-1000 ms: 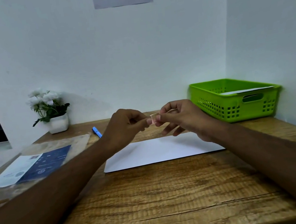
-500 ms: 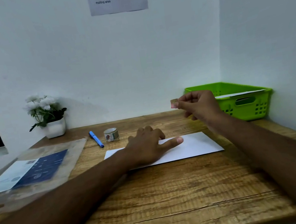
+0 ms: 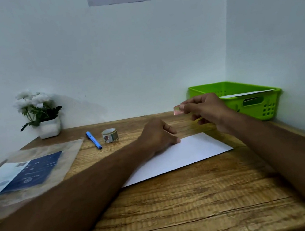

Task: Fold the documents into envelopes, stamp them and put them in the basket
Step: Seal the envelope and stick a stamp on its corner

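A white envelope (image 3: 189,153) lies flat on the wooden desk, turned at a slant. My left hand (image 3: 158,136) rests on its far left part and presses it down with curled fingers. My right hand (image 3: 204,110) hovers above the envelope's far edge and pinches a small pinkish stamp (image 3: 177,110) between thumb and forefinger. The green basket (image 3: 256,105) stands at the back right against the wall, with a white envelope (image 3: 248,93) lying inside it. A roll of stamps (image 3: 110,135) stands behind my left hand.
A blue pen (image 3: 93,140) lies left of the stamp roll. A clear plastic sleeve holding blue and white documents (image 3: 23,173) lies at the left edge. A white pot of flowers (image 3: 41,115) stands in the back left corner. Walls close the back and right.
My hands parted after holding the stamp together. The left hand dropped onto the envelope and turned it to a slant. The right hand kept the stamp raised.
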The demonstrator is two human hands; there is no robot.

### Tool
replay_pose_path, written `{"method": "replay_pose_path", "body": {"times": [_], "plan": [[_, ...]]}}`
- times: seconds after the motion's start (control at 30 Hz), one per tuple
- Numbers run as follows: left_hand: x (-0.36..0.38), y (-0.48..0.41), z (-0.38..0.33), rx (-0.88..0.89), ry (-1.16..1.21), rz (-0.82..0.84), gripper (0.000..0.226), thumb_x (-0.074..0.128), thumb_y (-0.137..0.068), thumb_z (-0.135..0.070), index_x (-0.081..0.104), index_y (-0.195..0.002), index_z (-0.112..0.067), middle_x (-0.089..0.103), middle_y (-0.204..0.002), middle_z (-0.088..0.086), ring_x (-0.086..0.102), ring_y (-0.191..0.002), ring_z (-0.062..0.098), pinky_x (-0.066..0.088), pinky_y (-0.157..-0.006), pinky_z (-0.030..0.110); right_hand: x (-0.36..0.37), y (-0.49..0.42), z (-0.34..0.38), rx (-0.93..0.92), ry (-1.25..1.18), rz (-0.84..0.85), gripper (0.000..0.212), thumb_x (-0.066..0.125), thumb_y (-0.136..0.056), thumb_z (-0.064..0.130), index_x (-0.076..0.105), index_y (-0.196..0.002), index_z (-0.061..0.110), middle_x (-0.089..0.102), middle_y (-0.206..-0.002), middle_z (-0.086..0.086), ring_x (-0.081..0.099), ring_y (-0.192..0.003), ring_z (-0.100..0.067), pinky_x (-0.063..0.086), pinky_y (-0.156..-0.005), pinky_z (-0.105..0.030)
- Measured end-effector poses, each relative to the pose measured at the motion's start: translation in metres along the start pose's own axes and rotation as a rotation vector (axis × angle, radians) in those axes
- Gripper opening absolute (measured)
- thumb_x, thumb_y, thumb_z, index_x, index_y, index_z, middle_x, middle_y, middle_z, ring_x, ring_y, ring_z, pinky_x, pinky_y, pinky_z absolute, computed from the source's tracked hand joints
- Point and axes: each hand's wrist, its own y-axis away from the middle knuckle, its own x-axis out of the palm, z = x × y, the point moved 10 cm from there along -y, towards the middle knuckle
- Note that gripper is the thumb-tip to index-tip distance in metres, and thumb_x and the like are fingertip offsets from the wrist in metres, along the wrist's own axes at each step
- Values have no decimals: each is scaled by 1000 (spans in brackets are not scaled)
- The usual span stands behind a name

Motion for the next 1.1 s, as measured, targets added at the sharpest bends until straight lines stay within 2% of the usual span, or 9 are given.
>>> {"method": "replay_pose_path", "body": {"times": [0.07,0.17,0.23,0.37,0.6,0.73,0.83,0.93,1.1], "plan": [[0,1,1,-12,22,29,22,85,-69,-26,75,-81,-12,73,-82,4,65,-74,14,56,-77,35,0,-1,0,8,4,4,15,75,-83,22,75,-96,13,69,-76,5,55,-51,-4,41,-49,-22],[13,8,-6,12,-86,83,67,72,-45,-78,76,-78,-19,74,-81,-9,65,-87,10,50,-88,47,1,1,-2,24,2,2,17,72,-86,21,74,-99,11,70,-78,6,58,-53,-6,42,-48,-22],[22,10,-12,39,-237,71,73,68,-46,-83,73,-85,-23,70,-95,-13,59,-99,9,40,-93,48,2,3,-4,38,1,3,17,70,-88,21,73,-101,10,70,-80,5,60,-54,-5,41,-49,-22],[24,9,-14,17,-315,8,67,73,-47,-78,70,-93,-29,62,-118,-6,52,-115,18,32,-95,50,5,7,-3,42,-2,18,18,70,-88,20,72,-101,8,72,-84,1,61,-51,-3,40,-48,-19],[15,12,-12,4,-117,-24,25,83,-65,-46,70,-76,-27,65,-81,-17,61,-99,12,38,-99,50,11,13,1,19,14,77,5,75,-83,20,75,-87,17,74,-75,3,59,-52,-4,38,-52,-22],[16,11,-8,-7,-29,4,13,83,-69,-32,72,-63,-29,70,-74,-16,64,-94,12,39,-100,55,12,15,4,3,46,92,18,82,-75,20,75,-92,17,70,-74,5,61,-57,-4,41,-54,-23],[8,11,-8,3,60,11,7,82,-72,-18,77,-70,-23,74,-81,-5,66,-83,13,53,-90,42,8,13,7,-9,9,83,18,81,-76,20,75,-92,18,72,-79,3,62,-61,-6,44,-55,-23],[-9,14,-11,24,83,15,14,70,-82,-4,76,-94,-8,72,-86,5,60,-65,5,50,-56,10,8,12,8,-5,-34,109,10,78,-79,20,75,-89,20,74,-81,2,60,-60,-8,45,-55,-23],[-45,18,-3,-11,96,-53,24,59,-80,5,71,-75,-14,69,-72,4,62,-61,10,49,-55,17,15,15,15,-15,34,151,16,80,-78,24,77,-93,19,73,-78,6,57,-55,-4,42,-51,-19]]}}
